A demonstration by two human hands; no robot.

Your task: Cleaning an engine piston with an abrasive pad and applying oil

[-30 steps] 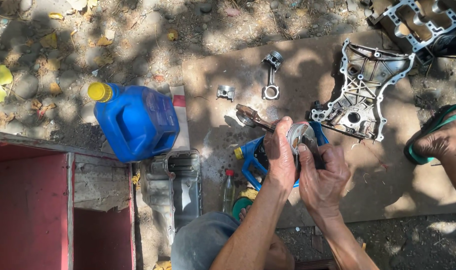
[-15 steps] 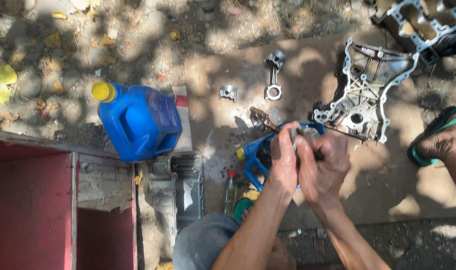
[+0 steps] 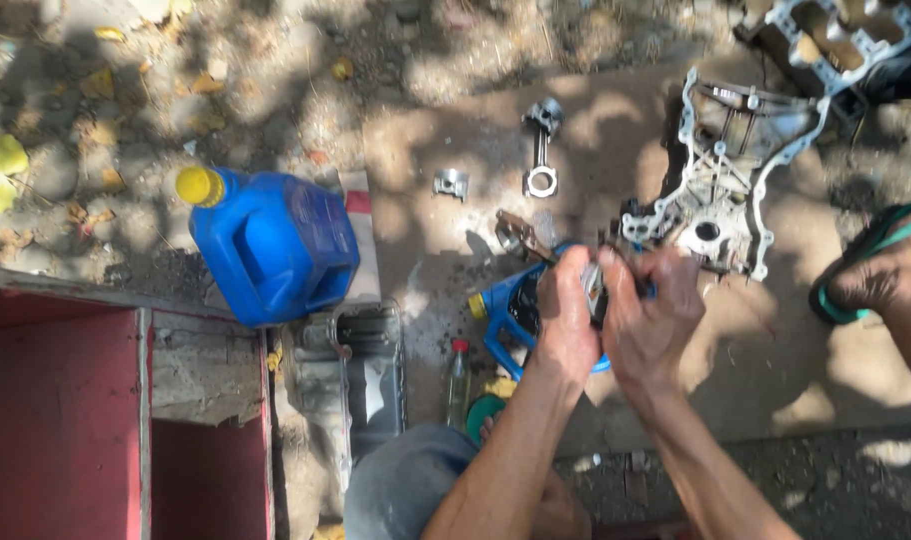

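We hold a small metal part [image 3: 593,288] just right of the picture's centre, pinched between our two hands, which press together around it so that only a sliver of it shows between the fingers. Our left hand [image 3: 567,325] closes on it from the nine o'clock side and our right hand [image 3: 650,320] from the three o'clock side, thumbs nearly touching. Directly under the hands lies a small blue jug [image 3: 505,315] on the brown board [image 3: 775,370] that covers the ground. At one o'clock from the hands rests a grey cast engine cover [image 3: 720,185], its lower edge close to our fingers. At eleven o'clock a connecting rod [image 3: 541,150] lies on the board, with a small metal piece [image 3: 451,184] to its nine o'clock. Farther out at nine o'clock stands a large blue jug [image 3: 275,245] with a yellow cap [image 3: 197,185]. At three o'clock, near the frame's edge, another person's foot in a green sandal [image 3: 875,280] rests on the board.
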